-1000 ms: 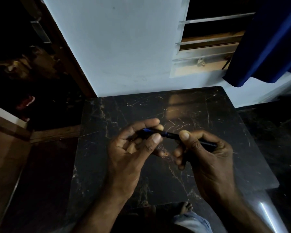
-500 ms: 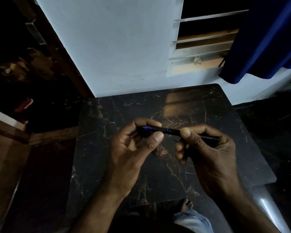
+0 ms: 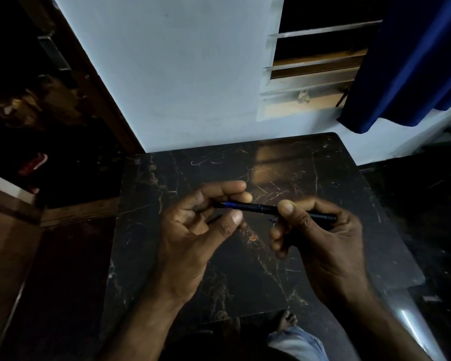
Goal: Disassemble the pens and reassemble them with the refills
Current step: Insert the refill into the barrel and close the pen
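While gripped by right hand, slim black pen, veined marble table

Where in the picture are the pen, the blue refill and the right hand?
pen (image 3: 268, 209), head view, on the black barrel between the hands.
blue refill (image 3: 232, 205), head view, on the exposed blue length.
right hand (image 3: 323, 238), head view, on the back of the hand.

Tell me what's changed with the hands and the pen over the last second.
The left hand has loosened: its thumb, which pressed the blue end of the pen a second ago, now sits just below it, and the blue tip shows bare between the fingers. The hands have drawn slightly apart, exposing more of the pen between them. The right hand keeps its grip on the black barrel, and both stay above the dark marble table.
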Demonstrator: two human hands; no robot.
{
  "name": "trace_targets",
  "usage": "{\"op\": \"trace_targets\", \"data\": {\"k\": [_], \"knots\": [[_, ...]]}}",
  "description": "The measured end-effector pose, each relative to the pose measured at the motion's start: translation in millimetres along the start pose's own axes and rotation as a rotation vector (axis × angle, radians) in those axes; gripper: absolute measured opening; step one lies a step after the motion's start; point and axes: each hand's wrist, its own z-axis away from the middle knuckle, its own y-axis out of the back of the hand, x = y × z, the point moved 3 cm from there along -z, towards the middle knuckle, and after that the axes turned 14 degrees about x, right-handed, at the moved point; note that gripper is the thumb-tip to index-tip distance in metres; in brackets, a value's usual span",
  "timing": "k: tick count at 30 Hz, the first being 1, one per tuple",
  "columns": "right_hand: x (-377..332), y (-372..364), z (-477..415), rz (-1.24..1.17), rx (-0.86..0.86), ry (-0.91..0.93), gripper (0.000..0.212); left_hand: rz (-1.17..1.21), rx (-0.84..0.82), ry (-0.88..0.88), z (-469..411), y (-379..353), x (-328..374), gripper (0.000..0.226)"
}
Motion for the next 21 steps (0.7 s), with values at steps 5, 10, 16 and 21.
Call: {"op": "trace_targets", "data": {"k": [5,10,16,21], "knots": [[0.9,-6.6,1.8,-0.014,-0.034,0.011,0.019,0.000,0.030,0.123,-3.0,-2.0,2.8,0.024],[-0.4,-10.7,-2.4,-0.005,-0.032,0.035,0.010,-0.141,-0.024,0.111,-5.4,-1.7,-0.3,0.014],[0.7,-13.1,-7.0,0.002,-0.027,0.028,0.019,-0.098,-0.101,-0.036,-12.6,9.2,6.1,0.018],[1.1,-20.7,-8.6,-0.031,-0.068,0.043,0.010,-0.129,-0.076,0.159,-19.2,8.2,4.3,0.025]]}}
